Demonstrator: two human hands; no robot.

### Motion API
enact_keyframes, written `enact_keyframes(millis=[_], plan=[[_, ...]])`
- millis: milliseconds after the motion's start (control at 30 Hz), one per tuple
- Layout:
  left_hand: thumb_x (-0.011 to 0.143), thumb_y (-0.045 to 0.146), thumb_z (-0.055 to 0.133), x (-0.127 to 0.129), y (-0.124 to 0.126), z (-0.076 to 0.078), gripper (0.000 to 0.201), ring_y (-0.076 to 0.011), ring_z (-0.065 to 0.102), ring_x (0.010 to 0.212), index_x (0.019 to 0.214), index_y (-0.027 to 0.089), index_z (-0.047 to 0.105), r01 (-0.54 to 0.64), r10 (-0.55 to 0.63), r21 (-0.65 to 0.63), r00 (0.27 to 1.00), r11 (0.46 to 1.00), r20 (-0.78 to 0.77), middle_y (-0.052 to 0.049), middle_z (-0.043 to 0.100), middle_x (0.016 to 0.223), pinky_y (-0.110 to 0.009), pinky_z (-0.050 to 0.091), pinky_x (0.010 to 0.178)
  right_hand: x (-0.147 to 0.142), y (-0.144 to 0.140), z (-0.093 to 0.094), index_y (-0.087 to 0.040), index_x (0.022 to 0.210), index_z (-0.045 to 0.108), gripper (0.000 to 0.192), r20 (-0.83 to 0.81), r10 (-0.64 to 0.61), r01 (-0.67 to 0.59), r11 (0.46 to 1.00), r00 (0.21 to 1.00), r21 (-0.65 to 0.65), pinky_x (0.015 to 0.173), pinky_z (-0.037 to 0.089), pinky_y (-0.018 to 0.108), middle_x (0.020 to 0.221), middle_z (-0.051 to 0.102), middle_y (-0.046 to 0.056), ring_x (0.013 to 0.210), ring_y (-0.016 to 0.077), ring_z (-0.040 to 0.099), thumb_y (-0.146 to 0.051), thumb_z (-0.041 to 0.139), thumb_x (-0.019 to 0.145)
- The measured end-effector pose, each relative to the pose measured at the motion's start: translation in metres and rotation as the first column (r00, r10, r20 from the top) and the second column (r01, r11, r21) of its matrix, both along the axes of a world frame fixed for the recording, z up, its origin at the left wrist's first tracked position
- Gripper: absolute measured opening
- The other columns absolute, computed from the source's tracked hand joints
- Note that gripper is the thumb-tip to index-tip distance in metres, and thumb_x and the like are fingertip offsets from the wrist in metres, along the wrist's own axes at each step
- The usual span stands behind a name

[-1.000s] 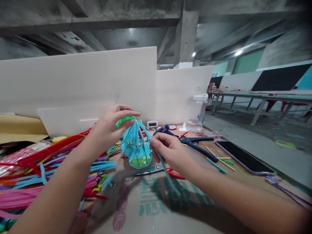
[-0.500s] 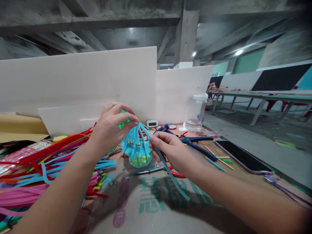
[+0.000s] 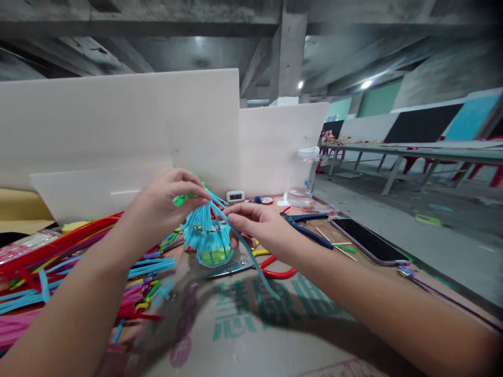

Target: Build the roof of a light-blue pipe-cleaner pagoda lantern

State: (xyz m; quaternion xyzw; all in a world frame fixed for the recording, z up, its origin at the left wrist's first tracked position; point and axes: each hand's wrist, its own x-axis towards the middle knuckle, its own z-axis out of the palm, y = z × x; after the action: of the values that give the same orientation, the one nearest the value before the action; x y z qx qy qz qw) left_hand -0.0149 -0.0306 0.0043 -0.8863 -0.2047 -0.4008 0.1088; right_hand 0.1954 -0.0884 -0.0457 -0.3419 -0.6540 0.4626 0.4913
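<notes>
Left hand [image 3: 159, 207] pinches the blue pipe-cleaner cage [image 3: 206, 235] at its top; right hand [image 3: 255, 225] grips a loose strand [image 3: 251, 256]. Scissors [image 3: 251, 267] lie beneath, bare cardboard surface [image 3: 275, 335] nearer.

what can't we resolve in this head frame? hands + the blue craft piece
- Head view: top of the blue pipe-cleaner piece, hidden under the left hand fingers pinching it.
- Its far right side, covered by the right hand.
- Green object inside it: bars screen it, unidentifiable.
- Small white display: too small to read.
- Pipe-cleaner pile: cut by left edge, blurred.
</notes>
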Motion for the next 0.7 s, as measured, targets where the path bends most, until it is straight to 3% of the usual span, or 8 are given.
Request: enact_keyframes(millis=[133, 333, 467, 700], plan=[[0.089, 0.027, 0.064, 0.014, -0.008, -0.006, 0.011, -0.0209, 0.06, 0.089, 0.085, 0.023, 0.074, 0.075, -0.076, -0.03, 0.996, 0.997, -0.05, -0.004, 0.067, 0.093, -0.038, 0.047, 0.082, -0.002, -0.004, 0.0, -0.018, 0.085, 0.06, 0.02, -0.012, -0.044, 0.044, 0.999, 0.999, 0.002, 0.044, 0.029, 0.021, 0.055, 0.057, -0.004, 0.046, 0.0073, 0.043, -0.037, 0.06, 0.09], [0.09, 0.032, 0.063, 0.009, -0.006, -0.005, 0.014, -0.0198, 0.061, 0.092, 0.086, 0.021, 0.071, 0.013, -0.01, -0.105, 1.0, 0.994, 0.027, -0.004, 0.066, 0.093, -0.034, 0.046, 0.082, -0.005, -0.006, -0.001, -0.017, 0.08, 0.059, 0.022, 0.018, -0.005, 0.006, 0.998, 1.0, -0.066, 0.047, 0.028, 0.022, 0.061, 0.049, -0.006, 0.05, 0.0062, 0.04, -0.037, 0.065, 0.085], [0.097, 0.037, 0.052, 0.004, -0.008, 0.001, 0.025, -0.0188, 0.062, 0.094, 0.095, 0.02, 0.07, -0.021, 0.027, -0.193, 0.999, 0.981, 0.024, -0.004, 0.067, 0.099, -0.033, 0.045, 0.084, -0.006, -0.007, 0.0, -0.017, 0.08, 0.058, 0.019, 0.008, -0.057, 0.057, 0.998, 0.998, -0.032, 0.048, 0.03, 0.022, 0.061, 0.049, -0.006, 0.05, 0.0062, 0.041, -0.035, 0.062, 0.086], [0.09, 0.049, 0.059, 0.01, -0.018, 0.001, 0.03, -0.0183, 0.064, 0.092, 0.101, 0.024, 0.072, 0.006, -0.069, -0.435, 0.989, 0.9, -0.13, -0.001, 0.071, 0.097, -0.029, 0.047, 0.079, -0.004, 0.001, -0.004, -0.018, 0.086, 0.057, 0.027, -0.003, -0.052, 0.052, 0.998, 0.999, -0.036, 0.049, 0.031, 0.022, 0.061, 0.057, -0.004, 0.049, 0.0069, 0.042, -0.044, 0.063, 0.085]])
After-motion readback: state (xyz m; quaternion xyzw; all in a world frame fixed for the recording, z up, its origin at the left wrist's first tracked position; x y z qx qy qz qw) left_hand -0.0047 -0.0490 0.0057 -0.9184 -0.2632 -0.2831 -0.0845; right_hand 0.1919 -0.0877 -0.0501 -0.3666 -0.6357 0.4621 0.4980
